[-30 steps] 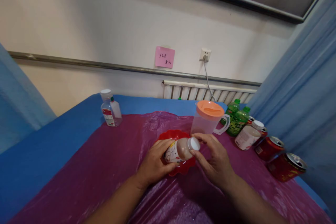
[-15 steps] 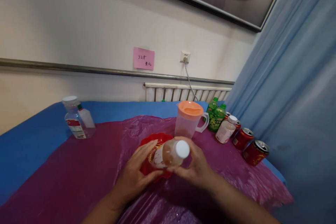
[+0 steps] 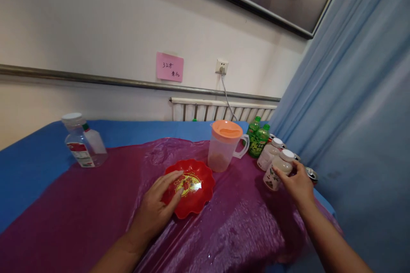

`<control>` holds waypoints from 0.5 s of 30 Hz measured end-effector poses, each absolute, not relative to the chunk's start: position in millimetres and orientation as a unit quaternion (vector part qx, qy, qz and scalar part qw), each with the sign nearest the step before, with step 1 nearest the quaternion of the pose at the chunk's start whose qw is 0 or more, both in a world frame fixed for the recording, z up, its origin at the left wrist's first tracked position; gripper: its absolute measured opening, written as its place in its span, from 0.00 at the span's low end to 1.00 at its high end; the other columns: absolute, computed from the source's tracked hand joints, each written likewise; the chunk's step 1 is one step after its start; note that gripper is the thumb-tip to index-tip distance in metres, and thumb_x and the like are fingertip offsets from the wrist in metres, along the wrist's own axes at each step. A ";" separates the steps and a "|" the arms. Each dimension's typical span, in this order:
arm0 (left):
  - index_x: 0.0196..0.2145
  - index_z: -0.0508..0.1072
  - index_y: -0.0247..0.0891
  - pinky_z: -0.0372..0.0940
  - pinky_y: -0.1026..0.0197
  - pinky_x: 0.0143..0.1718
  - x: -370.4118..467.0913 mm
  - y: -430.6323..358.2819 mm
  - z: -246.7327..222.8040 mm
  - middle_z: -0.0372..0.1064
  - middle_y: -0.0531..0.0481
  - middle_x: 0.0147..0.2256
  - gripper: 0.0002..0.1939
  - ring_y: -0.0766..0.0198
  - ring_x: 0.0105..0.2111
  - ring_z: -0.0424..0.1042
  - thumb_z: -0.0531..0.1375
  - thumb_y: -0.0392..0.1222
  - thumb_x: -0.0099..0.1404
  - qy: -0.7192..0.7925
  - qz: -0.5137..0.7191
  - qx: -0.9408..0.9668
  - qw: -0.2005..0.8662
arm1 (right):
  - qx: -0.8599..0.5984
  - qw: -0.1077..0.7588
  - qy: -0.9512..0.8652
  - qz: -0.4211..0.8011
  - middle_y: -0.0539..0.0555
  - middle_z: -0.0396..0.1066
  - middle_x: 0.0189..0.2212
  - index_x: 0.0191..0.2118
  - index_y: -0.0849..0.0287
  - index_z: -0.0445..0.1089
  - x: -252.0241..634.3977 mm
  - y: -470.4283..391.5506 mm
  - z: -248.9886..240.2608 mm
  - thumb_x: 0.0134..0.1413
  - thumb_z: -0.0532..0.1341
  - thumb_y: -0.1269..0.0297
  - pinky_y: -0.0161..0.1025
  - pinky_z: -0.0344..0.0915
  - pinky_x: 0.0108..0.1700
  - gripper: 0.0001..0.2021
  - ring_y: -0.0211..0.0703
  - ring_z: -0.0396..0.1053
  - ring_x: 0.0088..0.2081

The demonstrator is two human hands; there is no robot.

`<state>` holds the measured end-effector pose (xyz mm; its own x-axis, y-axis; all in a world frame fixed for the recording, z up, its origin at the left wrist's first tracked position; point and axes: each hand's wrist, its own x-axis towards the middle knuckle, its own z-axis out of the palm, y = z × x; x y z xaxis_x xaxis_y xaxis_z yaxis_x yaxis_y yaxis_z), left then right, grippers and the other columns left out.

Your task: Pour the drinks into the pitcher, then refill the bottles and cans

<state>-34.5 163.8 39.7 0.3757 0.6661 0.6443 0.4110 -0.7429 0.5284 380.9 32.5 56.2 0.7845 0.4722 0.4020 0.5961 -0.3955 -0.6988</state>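
My right hand (image 3: pixel 297 181) is closed around a white-capped drink bottle (image 3: pixel 273 178) with a pale printed label, at the right of the table. Just behind it stands a second white-capped bottle (image 3: pixel 266 156). My left hand (image 3: pixel 162 200) holds nothing; its thumb and fingers are apart over the left rim of a red scalloped dish (image 3: pixel 205 194) with a yellow design. A clear pitcher (image 3: pixel 219 153) with an orange lid stands behind the dish, its handle towards the right.
Green bottles (image 3: pixel 259 141) and several drink cans (image 3: pixel 311 175) line the right side by the blue curtain (image 3: pixel 355 106). At the far left stands a clear jar (image 3: pixel 80 147) with a white lid. Purple plastic sheeting (image 3: pixel 121 187) covers much of the blue tabletop (image 3: pixel 25 166).
The bottle that both hands held over the red dish is now at the right, in my right hand alone. My left hand has let go and stays by the dish.
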 end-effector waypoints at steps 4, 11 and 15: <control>0.54 0.74 0.46 0.73 0.48 0.54 -36.3 169.7 37.0 0.77 0.45 0.52 0.18 0.52 0.51 0.78 0.61 0.48 0.67 0.354 0.444 0.808 0.157 | -0.855 0.418 -0.295 -0.080 0.70 0.76 0.48 0.55 0.66 0.69 395.8 38.7 43.7 0.42 0.65 0.37 0.54 0.67 0.48 0.41 0.65 0.74 0.46; 0.53 0.75 0.45 0.72 0.48 0.55 -40.1 174.1 32.4 0.78 0.45 0.52 0.19 0.52 0.51 0.78 0.61 0.49 0.67 0.378 0.434 0.799 0.174 | -0.871 0.397 -0.274 -0.093 0.72 0.75 0.48 0.57 0.68 0.68 401.3 47.9 37.7 0.43 0.63 0.32 0.54 0.67 0.47 0.45 0.67 0.74 0.47; 0.53 0.76 0.45 0.72 0.47 0.55 -39.4 173.0 33.3 0.78 0.44 0.52 0.19 0.52 0.51 0.78 0.61 0.49 0.66 0.380 0.430 0.799 0.178 | -0.857 0.406 -0.297 -0.112 0.71 0.74 0.48 0.56 0.66 0.68 402.9 46.4 38.7 0.43 0.63 0.32 0.56 0.66 0.50 0.44 0.67 0.71 0.49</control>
